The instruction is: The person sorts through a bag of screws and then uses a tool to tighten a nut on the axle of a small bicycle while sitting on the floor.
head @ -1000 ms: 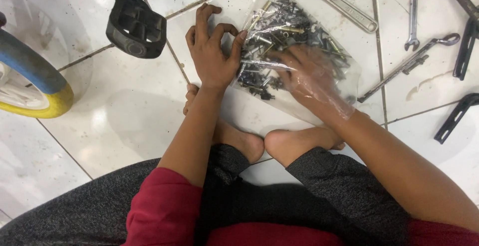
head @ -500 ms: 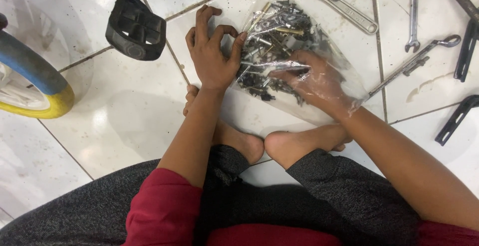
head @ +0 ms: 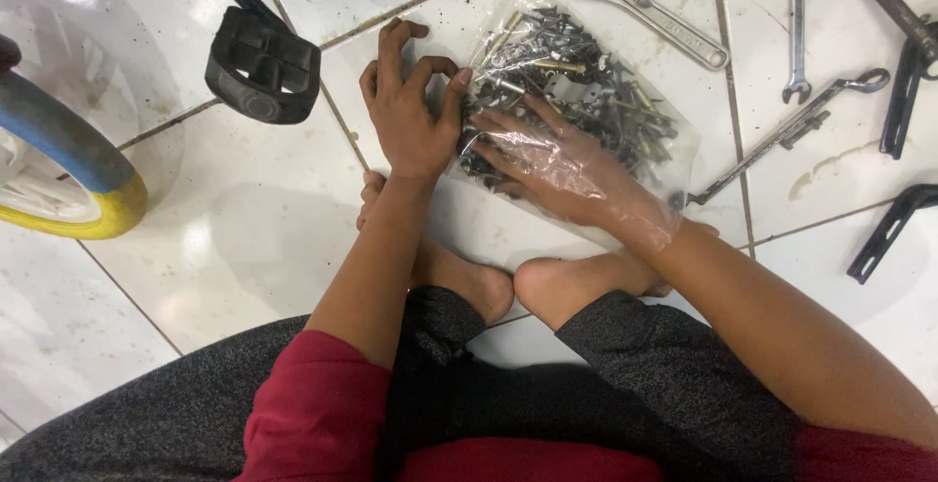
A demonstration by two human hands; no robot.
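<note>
- Clear plastic bag (head: 625, 165) full of screws and bolts (head: 576, 91) lies on white tile floor (head: 244, 238), just ahead of bare feet (head: 508, 287).
- Left hand (head: 410, 116) rests on bag's left edge, fingers curled, pinching the plastic.
- Right hand (head: 562, 174) is inside the bag, fingers spread flat among the hardware; no grip visible.
- Adjustable wrench (head: 645, 8) beyond bag; black pedal (head: 262, 64) to the left.

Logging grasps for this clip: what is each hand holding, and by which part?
The left hand pins the clear bag of screws and bolts by its left edge. The right hand is inside the bag; any grip there cannot be told.
</note>
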